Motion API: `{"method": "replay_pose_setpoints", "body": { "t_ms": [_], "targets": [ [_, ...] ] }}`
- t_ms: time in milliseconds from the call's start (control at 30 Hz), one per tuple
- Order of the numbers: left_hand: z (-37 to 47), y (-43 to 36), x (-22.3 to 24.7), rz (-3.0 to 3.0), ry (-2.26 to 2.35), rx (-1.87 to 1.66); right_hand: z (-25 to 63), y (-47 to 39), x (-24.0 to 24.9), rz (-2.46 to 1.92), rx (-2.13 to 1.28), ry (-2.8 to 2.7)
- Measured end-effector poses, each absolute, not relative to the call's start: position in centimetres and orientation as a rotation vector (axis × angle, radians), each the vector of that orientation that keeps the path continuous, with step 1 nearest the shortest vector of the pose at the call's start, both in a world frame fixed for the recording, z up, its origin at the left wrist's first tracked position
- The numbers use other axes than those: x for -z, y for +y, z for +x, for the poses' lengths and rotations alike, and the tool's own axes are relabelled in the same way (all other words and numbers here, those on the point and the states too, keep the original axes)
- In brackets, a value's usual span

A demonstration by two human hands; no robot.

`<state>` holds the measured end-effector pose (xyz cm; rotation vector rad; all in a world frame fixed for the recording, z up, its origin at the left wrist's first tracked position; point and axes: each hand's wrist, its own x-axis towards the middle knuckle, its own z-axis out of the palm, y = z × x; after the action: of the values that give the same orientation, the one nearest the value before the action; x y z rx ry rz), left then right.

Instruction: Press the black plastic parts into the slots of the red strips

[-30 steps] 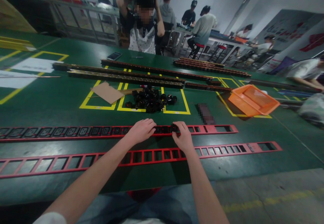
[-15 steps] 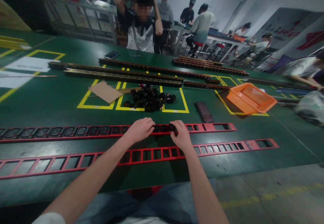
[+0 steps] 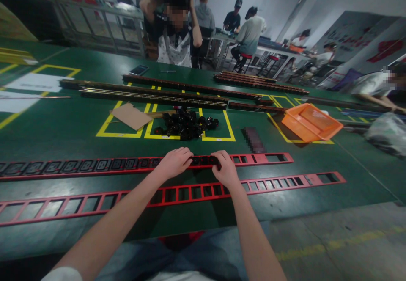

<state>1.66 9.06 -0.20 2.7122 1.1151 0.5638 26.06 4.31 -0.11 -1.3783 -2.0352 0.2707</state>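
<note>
A long red frame (image 3: 272,158) lies across the green table, its left part filled with square black pieces (image 3: 102,164). My left hand (image 3: 175,162) rests on this frame, fingers curled together at a black piece near its middle; the fingertips are partly hidden. Just right of it, my right hand (image 3: 224,167) closes its thumb and fingers round a small black piece (image 3: 213,160) at the frame's slot. Nearer to me lies a second red frame (image 3: 196,193) with open slots, crossed by my forearms. A pile of black parts (image 3: 187,124) is beyond my hands.
An orange bin (image 3: 312,122), brown cardboard (image 3: 131,116) and a pixelated dark object (image 3: 253,140) lie past the frames. Long dark rails (image 3: 152,97) and a phone (image 3: 138,70) are farther back. A person (image 3: 176,27) sits opposite with raised arms.
The right hand has shifted very slightly left, and the black piece at its fingers sits closer to the neighbouring pieces. The camera view has moved a little.
</note>
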Motion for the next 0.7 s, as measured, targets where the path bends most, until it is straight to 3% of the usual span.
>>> {"method": "replay_pose_setpoints", "body": {
  "t_ms": [700],
  "targets": [
    [1.70, 9.03, 0.05, 2.706, 1.125, -0.512, 26.11, 4.45, 0.41, -1.420, -0.265, -2.070]
  ]
}}
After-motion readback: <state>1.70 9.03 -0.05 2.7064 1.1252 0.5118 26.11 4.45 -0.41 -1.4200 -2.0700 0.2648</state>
